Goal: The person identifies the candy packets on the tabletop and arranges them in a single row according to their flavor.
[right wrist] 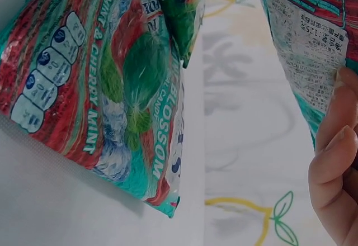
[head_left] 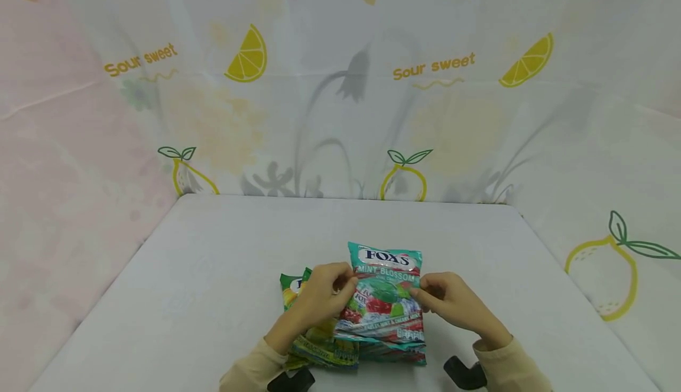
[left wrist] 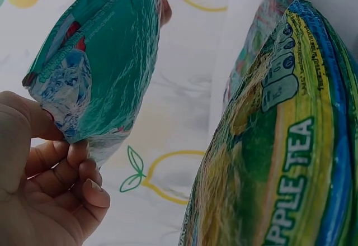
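Note:
Between both hands hangs a teal Fox's Mint Blossom candy bag (head_left: 385, 297), raised above the table. My left hand (head_left: 324, 297) pinches its left edge between thumb and fingers, while my right hand (head_left: 452, 300) pinches the right edge. Beneath it, a second Mint Blossom candy bag (right wrist: 128, 84) lies on the table, mostly covered in the head view. To its left are green and yellow candy bags (head_left: 319, 344), overlapping one another; one (left wrist: 291, 173) reads "Apple Tea". The left wrist view shows the held bag's teal side (left wrist: 117, 50) and the pinching fingers (left wrist: 78, 173).
The white table (head_left: 213, 274) extends to a back edge against a printed lemon backdrop (head_left: 330, 84). Black curved pieces (head_left: 465, 372) show beside both sleeves at the bottom of the head view.

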The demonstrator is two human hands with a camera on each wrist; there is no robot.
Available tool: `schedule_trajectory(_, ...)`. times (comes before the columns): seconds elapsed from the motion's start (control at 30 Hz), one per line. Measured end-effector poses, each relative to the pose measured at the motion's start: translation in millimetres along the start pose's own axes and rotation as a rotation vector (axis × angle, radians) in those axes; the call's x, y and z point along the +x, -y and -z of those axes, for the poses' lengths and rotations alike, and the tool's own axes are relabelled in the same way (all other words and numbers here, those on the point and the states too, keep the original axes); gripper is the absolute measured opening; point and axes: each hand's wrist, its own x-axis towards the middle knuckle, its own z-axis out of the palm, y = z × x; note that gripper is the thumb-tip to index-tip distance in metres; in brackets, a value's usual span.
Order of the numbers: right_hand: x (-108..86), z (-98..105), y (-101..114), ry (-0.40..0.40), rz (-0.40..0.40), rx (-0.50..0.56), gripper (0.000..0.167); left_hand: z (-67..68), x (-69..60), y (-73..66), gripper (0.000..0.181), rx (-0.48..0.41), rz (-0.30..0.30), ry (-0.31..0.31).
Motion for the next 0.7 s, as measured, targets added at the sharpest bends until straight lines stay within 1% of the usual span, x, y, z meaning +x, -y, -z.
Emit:
schedule_trajectory(0.17,3.3,-1,1,-0.008,0.007,-0.006,0.023,3.1,-0.6,0.6,0.018,-0.013,-0.012,-0.019)
schedule_trajectory(0.33,6.3,-3,1,-0.011,0.042,0.007,0.023,5.6,-0.9,2.3,0.02,-0.021,-0.032,-0.041)
schedule_trajectory(0.43,8.3,-4,0,-0.011,0.063,0.008,0.023,7.2,-0.6,3.1,0.02,-0.022,-0.025,-0.051)
schedule_trajectory(0.7,13.0,-7,0,-0.015,0.08,-0.017,0.026,14.3,0.6,2.9,0.017,0.012,-0.005,-0.061)
